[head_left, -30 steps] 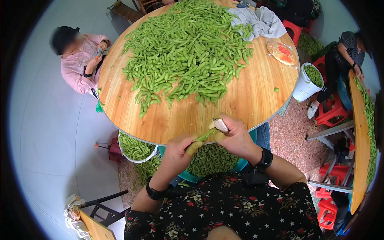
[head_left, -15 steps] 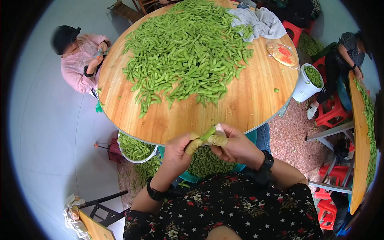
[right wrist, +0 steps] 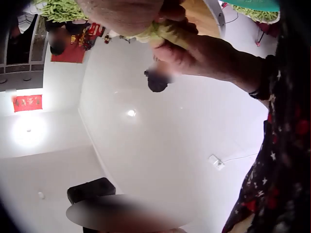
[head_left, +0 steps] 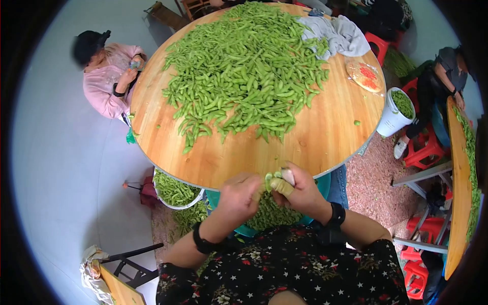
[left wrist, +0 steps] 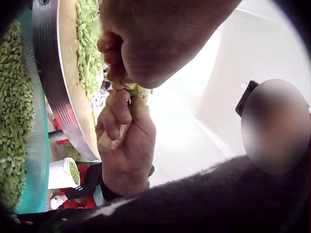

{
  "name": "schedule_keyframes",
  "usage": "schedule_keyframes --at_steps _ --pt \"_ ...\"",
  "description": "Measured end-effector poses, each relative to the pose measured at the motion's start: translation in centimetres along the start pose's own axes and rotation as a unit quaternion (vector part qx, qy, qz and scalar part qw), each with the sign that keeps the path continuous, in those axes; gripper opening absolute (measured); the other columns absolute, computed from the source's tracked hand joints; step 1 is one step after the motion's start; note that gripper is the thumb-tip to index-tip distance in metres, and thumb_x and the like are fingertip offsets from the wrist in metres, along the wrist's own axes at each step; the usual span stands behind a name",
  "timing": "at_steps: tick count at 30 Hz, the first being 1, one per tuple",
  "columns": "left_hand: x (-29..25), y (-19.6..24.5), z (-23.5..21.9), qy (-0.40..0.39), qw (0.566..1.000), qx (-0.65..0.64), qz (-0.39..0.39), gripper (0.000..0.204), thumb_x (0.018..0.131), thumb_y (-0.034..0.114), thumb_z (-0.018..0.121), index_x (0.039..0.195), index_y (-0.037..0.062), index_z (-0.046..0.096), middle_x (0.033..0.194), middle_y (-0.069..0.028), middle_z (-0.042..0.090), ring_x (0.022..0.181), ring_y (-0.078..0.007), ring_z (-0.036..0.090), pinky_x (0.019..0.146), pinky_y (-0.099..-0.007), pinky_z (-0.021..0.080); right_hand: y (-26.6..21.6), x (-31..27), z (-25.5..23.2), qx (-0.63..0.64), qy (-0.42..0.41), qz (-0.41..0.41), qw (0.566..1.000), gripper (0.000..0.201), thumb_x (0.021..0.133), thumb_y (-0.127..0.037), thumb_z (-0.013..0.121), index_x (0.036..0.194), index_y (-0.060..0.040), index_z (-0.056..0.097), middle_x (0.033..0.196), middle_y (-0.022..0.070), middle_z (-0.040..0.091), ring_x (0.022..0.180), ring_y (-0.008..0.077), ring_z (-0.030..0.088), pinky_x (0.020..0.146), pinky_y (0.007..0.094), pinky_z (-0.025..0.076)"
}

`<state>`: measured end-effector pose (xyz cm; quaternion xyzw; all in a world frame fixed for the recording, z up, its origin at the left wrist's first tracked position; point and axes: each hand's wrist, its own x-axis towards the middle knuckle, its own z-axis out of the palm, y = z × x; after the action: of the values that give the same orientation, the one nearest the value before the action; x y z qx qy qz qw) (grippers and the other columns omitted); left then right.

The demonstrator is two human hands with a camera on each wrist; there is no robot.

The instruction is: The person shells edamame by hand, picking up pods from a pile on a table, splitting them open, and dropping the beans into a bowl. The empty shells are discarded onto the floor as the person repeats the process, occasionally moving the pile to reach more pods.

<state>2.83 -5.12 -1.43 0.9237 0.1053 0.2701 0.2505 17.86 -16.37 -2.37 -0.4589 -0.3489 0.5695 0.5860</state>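
Over the near table edge, both hands work on a green soybean pod (head_left: 269,179), held between them. My left hand (head_left: 238,200) has its fingers curled in, its thumb in a yellowish cover against the pod's left side. My right hand (head_left: 302,190) pinches the pod from the right; a yellowish cover is on its thumb and a pale wrap on one finger. In the left wrist view, a green bit shows between the two hands. Just below them is a teal basin (head_left: 324,185) of shelled beans (head_left: 274,212).
A large heap of pods (head_left: 244,76) covers much of the round table (head_left: 325,142). A grey cloth (head_left: 343,35) and a bagged round item (head_left: 363,76) lie at its right. A white tub (head_left: 175,207) of pods stands below left, a white bucket (head_left: 391,119) at right. Other people sit nearby.
The pod, earlier stretched lengthwise between the hands, now shows as short green pieces by the right thumb. The left hand has rolled over, its knuckles upward. The head view has shifted slightly.
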Motion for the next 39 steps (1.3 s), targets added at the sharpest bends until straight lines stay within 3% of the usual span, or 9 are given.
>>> schedule_keyframes --at_steps 4,11,15,18,25,28,35,37,39 --pt "-0.1 0.1 1.3 0.040 0.991 -0.079 -0.103 0.006 0.085 0.007 0.059 0.087 0.0023 0.061 0.068 -0.0137 0.056 0.061 -0.0316 0.057 0.055 -0.0344 0.043 0.5 0.5 0.1 -0.272 0.097 -0.188 0.939 0.010 0.092 -0.014 0.061 0.087 -0.0072 0.054 0.067 -0.0012 0.055 0.055 0.0056 0.047 0.050 0.0218 0.039" --pt "-0.5 0.9 -0.7 0.018 0.991 -0.101 -0.091 0.007 0.086 0.009 0.062 0.091 0.0037 0.063 0.072 -0.0129 0.059 0.064 -0.0304 0.059 0.057 -0.0321 0.046 -1.1 0.3 -0.7 0.059 -0.009 0.060 0.996 0.007 0.091 -0.010 0.061 0.096 -0.0076 0.056 0.073 -0.0009 0.057 0.057 0.0049 0.051 0.050 0.0209 0.040" --pt "-1.8 2.8 -5.5 -0.128 0.986 0.006 -0.103 0.009 0.086 0.015 0.064 0.091 0.0072 0.066 0.074 -0.0120 0.061 0.069 -0.0305 0.062 0.059 -0.0365 0.048 0.4 0.5 -1.1 -0.120 -0.074 0.013 0.990 0.006 0.092 -0.010 0.057 0.097 -0.0059 0.057 0.075 0.0033 0.059 0.064 0.0129 0.059 0.059 0.0271 0.047" --pt "-3.9 1.2 -10.9 -0.356 0.873 0.149 -0.299 0.031 0.082 0.041 0.065 0.099 0.0150 0.069 0.076 -0.0139 0.066 0.074 -0.0335 0.065 0.068 -0.0459 0.050 0.3 0.5 -1.8 -0.350 -0.224 -0.103 0.904 0.012 0.092 -0.013 0.056 0.099 -0.0030 0.056 0.081 0.0095 0.060 0.077 0.0249 0.062 0.070 0.0346 0.048" --pt "1.7 -19.4 -12.4 0.063 0.913 0.304 -0.267 0.026 0.079 0.007 0.060 0.104 0.0083 0.068 0.096 -0.0202 0.066 0.092 -0.0379 0.062 0.079 -0.0435 0.051 0.6 0.2 -1.2 -0.368 -0.167 0.030 0.914 0.022 0.096 -0.022 0.050 0.099 -0.0014 0.055 0.088 0.0141 0.059 0.085 0.0309 0.059 0.076 0.0375 0.046" --pt "4.4 -22.6 -11.9 0.063 0.946 0.212 -0.236 0.020 0.082 0.012 0.063 0.100 0.0060 0.067 0.102 -0.0173 0.066 0.093 -0.0374 0.062 0.078 -0.0432 0.051 0.2 0.0 -1.4 -0.320 -0.157 0.053 0.933 0.026 0.097 -0.025 0.048 0.102 -0.0011 0.055 0.082 0.0143 0.058 0.079 0.0300 0.059 0.073 0.0372 0.047" --pt "4.8 -17.3 -8.0 0.045 0.937 0.330 -0.104 0.017 0.082 0.010 0.062 0.098 0.0057 0.063 0.099 -0.0134 0.064 0.086 -0.0348 0.062 0.074 -0.0444 0.051 -1.8 0.0 -1.5 -0.294 -0.151 0.171 0.928 0.032 0.096 -0.024 0.047 0.115 -0.0008 0.056 0.083 0.0144 0.059 0.073 0.0269 0.060 0.070 0.0368 0.048" --pt "4.9 -14.4 -8.0 0.064 0.932 0.349 -0.078 0.017 0.084 0.009 0.060 0.100 0.0050 0.063 0.099 -0.0131 0.064 0.086 -0.0347 0.062 0.074 -0.0428 0.051 0.4 1.0 -2.5 -0.384 -0.090 -0.172 0.903 0.032 0.097 -0.023 0.047 0.117 -0.0005 0.057 0.085 0.0111 0.061 0.062 0.0205 0.060 0.065 0.0334 0.049" --pt "4.8 -11.3 -7.5 0.085 0.926 0.364 -0.052 0.018 0.085 0.009 0.058 0.102 0.0042 0.063 0.099 -0.0128 0.064 0.086 -0.0345 0.062 0.074 -0.0413 0.051 -0.6 1.5 -2.1 -0.353 -0.085 -0.148 0.920 0.032 0.099 -0.023 0.045 0.120 -0.0010 0.055 0.084 0.0090 0.061 0.058 0.0169 0.059 0.060 0.0314 0.049"
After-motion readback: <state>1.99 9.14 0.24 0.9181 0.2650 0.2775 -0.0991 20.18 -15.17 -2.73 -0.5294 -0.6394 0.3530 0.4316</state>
